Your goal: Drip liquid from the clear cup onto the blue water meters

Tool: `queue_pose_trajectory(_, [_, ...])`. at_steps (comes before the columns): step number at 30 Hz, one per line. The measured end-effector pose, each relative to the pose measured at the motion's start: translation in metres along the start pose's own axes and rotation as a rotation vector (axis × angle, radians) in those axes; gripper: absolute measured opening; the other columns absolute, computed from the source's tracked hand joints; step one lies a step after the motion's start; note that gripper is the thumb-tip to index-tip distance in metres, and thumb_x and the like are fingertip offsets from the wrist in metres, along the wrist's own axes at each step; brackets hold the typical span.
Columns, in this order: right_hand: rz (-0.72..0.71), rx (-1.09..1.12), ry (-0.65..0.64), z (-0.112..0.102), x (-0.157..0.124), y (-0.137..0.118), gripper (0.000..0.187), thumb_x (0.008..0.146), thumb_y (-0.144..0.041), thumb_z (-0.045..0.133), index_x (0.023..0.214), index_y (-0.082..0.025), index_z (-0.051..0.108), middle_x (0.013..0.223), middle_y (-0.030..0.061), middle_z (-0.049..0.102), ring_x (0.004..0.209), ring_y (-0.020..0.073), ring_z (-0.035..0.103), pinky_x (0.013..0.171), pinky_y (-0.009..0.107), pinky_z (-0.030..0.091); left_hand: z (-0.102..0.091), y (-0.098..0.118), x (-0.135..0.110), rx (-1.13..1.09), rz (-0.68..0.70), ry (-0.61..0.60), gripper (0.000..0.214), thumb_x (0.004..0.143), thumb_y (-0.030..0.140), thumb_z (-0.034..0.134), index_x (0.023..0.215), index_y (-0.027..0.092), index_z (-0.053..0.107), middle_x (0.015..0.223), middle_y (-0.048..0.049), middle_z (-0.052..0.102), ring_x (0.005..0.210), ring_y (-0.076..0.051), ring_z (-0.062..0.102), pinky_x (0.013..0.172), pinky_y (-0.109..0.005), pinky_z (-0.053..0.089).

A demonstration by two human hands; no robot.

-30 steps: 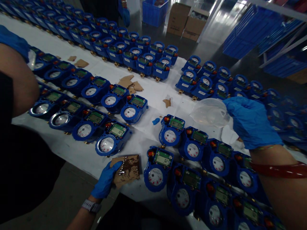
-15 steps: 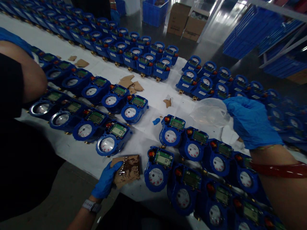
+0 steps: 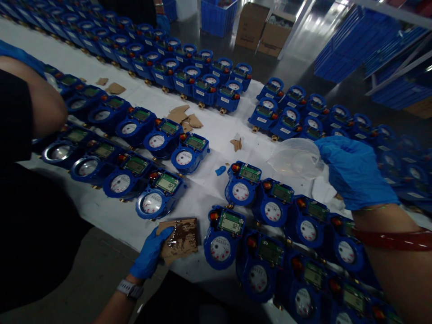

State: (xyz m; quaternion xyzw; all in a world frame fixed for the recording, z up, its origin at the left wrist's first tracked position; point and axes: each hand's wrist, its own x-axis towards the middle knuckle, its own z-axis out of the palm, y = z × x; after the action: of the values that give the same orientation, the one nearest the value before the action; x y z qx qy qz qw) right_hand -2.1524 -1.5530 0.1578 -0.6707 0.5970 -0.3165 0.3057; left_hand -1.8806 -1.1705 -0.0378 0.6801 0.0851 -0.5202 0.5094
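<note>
My right hand (image 3: 354, 173), in a blue glove, is closed on a clear plastic dome cover (image 3: 295, 158) and holds it above the white table (image 3: 216, 130), over a row of blue water meters (image 3: 241, 184). My left hand (image 3: 150, 256), gloved in blue with a watch at the wrist, grips the left edge of a brown card (image 3: 182, 238) smeared with something dark and shiny. The card lies at the table's near edge, between two meters (image 3: 221, 236).
Several rows of blue meters (image 3: 202, 85) cover the table, with cardboard scraps (image 3: 184, 117) and a small blue bit (image 3: 220, 170) between them. A co-worker's bent arm and black sleeve (image 3: 30, 108) fill the left. Cardboard boxes (image 3: 263, 27) and blue crates (image 3: 218, 15) stand behind.
The co-worker's arm at the left has shifted slightly. My two hands, the cover and the card have stayed where they were.
</note>
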Motion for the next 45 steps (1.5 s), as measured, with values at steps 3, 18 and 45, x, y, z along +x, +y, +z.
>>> queue_pose_trajectory(3, [0.001,0.004,0.006,-0.002,0.001,0.002,0.025,0.058,-0.041,0.065,0.071,-0.02,0.069,0.078,0.0023,0.068,0.076,0.0167,0.058,0.09,0.04,0.05,0.0,0.0,0.001,0.005,0.008,0.004,0.066,0.053,0.055,0.093,0.103,0.018,0.073,0.102,-0.01,0.082,0.093,-0.035,0.076,0.084,-0.047,0.06])
queue_pose_trajectory(18, [-0.035,-0.021,-0.003,-0.005,0.001,0.007,0.028,0.064,-0.044,0.065,0.076,-0.019,0.07,0.083,0.0043,0.069,0.079,0.0175,0.061,0.098,0.047,0.051,-0.003,-0.003,0.003,-0.002,0.027,-0.007,0.065,0.054,0.054,0.094,0.103,0.017,0.073,0.105,-0.0104,0.082,0.097,-0.034,0.076,0.093,-0.049,0.058])
queue_pose_trajectory(45, [-0.076,-0.089,-0.025,-0.01,-0.002,0.014,0.022,0.072,-0.046,0.062,0.077,-0.025,0.067,0.089,0.004,0.07,0.09,0.0242,0.067,0.104,0.056,0.051,-0.005,-0.006,0.004,0.013,0.0,-0.027,0.068,0.059,0.054,0.091,0.112,0.016,0.072,0.108,-0.0129,0.082,0.1,-0.037,0.076,0.093,-0.052,0.059])
